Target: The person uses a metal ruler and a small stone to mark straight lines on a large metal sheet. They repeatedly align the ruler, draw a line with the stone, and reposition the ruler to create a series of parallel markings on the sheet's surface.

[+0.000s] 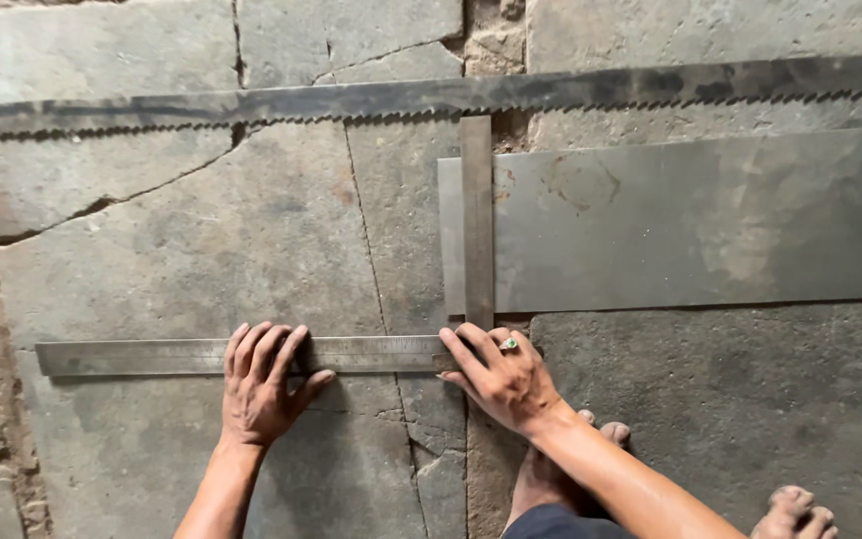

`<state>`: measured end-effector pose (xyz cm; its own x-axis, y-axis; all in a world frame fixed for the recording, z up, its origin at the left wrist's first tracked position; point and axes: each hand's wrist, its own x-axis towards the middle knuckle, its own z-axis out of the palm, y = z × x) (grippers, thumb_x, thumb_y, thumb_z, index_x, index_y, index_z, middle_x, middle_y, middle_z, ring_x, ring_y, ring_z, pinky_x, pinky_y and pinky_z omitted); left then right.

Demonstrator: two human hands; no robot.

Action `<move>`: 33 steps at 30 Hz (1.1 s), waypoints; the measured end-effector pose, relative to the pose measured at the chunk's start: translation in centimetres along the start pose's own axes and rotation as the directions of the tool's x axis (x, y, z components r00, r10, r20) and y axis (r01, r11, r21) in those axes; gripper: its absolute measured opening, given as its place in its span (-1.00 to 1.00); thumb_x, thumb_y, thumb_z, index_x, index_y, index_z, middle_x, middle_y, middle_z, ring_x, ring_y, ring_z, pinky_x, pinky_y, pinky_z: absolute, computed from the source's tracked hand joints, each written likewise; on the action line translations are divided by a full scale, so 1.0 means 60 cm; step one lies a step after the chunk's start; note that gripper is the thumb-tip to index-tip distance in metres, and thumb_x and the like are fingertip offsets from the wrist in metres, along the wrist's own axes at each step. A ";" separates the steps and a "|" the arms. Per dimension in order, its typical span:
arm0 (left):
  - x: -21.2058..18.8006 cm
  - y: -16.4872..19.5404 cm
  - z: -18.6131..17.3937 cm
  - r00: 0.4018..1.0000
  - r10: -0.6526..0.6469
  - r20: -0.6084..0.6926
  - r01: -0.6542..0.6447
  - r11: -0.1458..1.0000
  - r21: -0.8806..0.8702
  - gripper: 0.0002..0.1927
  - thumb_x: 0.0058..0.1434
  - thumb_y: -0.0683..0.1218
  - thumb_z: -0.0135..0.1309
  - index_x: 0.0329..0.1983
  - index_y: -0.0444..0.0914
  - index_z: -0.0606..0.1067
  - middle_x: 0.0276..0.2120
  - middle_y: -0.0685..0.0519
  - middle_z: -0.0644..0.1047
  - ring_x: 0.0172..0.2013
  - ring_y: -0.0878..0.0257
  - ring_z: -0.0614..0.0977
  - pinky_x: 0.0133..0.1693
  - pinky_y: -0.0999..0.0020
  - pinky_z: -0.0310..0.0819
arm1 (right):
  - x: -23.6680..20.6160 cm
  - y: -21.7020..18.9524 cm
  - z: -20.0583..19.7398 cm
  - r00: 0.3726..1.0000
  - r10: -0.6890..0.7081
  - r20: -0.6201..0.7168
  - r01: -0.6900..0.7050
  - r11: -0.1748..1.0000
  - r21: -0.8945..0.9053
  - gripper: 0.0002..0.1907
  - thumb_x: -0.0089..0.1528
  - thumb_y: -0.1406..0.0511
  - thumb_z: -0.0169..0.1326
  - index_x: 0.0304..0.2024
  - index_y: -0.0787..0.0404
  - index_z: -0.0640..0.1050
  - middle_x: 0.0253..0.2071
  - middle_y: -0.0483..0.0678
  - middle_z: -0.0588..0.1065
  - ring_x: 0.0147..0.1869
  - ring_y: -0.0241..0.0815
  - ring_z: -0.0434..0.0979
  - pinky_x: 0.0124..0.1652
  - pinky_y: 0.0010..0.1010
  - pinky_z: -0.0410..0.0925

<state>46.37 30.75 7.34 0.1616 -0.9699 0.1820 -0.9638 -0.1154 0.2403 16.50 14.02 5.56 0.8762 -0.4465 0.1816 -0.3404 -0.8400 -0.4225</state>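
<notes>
A steel L-shaped square lies on the stone floor. Its long arm (132, 356) runs left along the floor, and its short arm (477, 220) points away from me across the left end of a flat grey metal sheet (710, 225). My left hand (263, 382) presses flat on the long arm with fingers spread. At the corner of the square rests my right hand (499, 374), which wears a ring with a green stone; its fingers press down there.
A long toothed saw blade (431, 98) lies across the floor beyond the sheet, teeth toward me. The floor is cracked stone slabs (202, 240). My bare feet (790, 514) are at the bottom right.
</notes>
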 end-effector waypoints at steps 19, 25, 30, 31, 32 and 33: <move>-0.046 -0.022 0.046 0.997 0.023 0.067 -0.021 1.000 -0.023 -0.36 0.13 0.23 0.28 0.13 -0.23 0.48 0.02 -0.05 0.49 0.12 0.01 0.46 0.26 -0.05 0.24 | -0.015 0.003 0.017 0.999 0.042 -0.015 -0.043 0.998 -0.048 -0.39 0.21 0.08 0.27 0.23 0.19 0.48 0.07 -0.07 0.46 -0.07 -0.13 0.46 0.04 -0.28 0.26; -0.043 -0.023 0.052 0.999 0.031 0.034 -0.030 0.999 -0.023 -0.37 0.12 0.21 0.29 0.14 -0.21 0.49 0.02 0.01 0.51 0.11 0.05 0.48 0.26 -0.03 0.24 | -0.012 0.006 0.018 0.999 0.046 0.010 -0.046 0.998 -0.039 -0.38 0.19 0.07 0.26 0.22 0.19 0.49 0.07 -0.06 0.47 -0.10 -0.16 0.47 0.00 -0.30 0.25; -0.050 -0.028 0.052 0.998 0.034 0.053 -0.033 0.999 -0.016 -0.37 0.11 0.20 0.30 0.13 -0.22 0.49 0.01 -0.01 0.52 0.10 0.04 0.49 0.25 -0.03 0.23 | -0.013 0.004 0.021 0.999 0.047 -0.004 -0.047 0.996 -0.072 -0.41 0.22 0.07 0.26 0.21 0.20 0.50 0.05 -0.10 0.47 -0.09 -0.15 0.48 -0.02 -0.29 0.25; -0.052 -0.029 0.053 0.998 0.030 0.053 -0.029 0.999 -0.019 -0.37 0.11 0.21 0.30 0.13 -0.23 0.49 0.01 -0.01 0.52 0.09 0.04 0.49 0.25 -0.03 0.23 | -0.015 0.004 0.022 0.999 0.041 -0.005 -0.041 0.997 -0.068 -0.41 0.21 0.07 0.25 0.21 0.20 0.50 0.05 -0.10 0.47 -0.09 -0.15 0.49 -0.02 -0.29 0.25; -0.052 -0.029 0.054 0.998 0.030 0.050 -0.029 0.999 -0.020 -0.37 0.11 0.21 0.30 0.13 -0.23 0.49 0.01 -0.01 0.51 0.09 0.04 0.49 0.25 -0.03 0.22 | -0.016 0.004 0.023 0.999 0.036 -0.012 -0.036 0.997 -0.066 -0.41 0.21 0.07 0.25 0.21 0.20 0.50 0.05 -0.09 0.47 -0.09 -0.15 0.49 -0.01 -0.29 0.26; -0.053 -0.028 0.055 0.999 0.033 0.044 -0.032 0.999 -0.022 -0.37 0.12 0.21 0.30 0.13 -0.24 0.49 0.01 -0.01 0.51 0.09 0.04 0.49 0.25 -0.03 0.22 | -0.018 0.005 0.025 0.999 0.031 -0.021 -0.033 0.997 -0.068 -0.41 0.21 0.08 0.25 0.21 0.20 0.50 0.05 -0.08 0.47 -0.09 -0.15 0.49 -0.01 -0.29 0.26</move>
<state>46.81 33.29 3.21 0.1203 -0.9816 0.1480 -0.9635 -0.0795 0.2557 15.95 14.71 3.92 0.8578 -0.4789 0.1868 -0.3913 -0.8440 -0.3669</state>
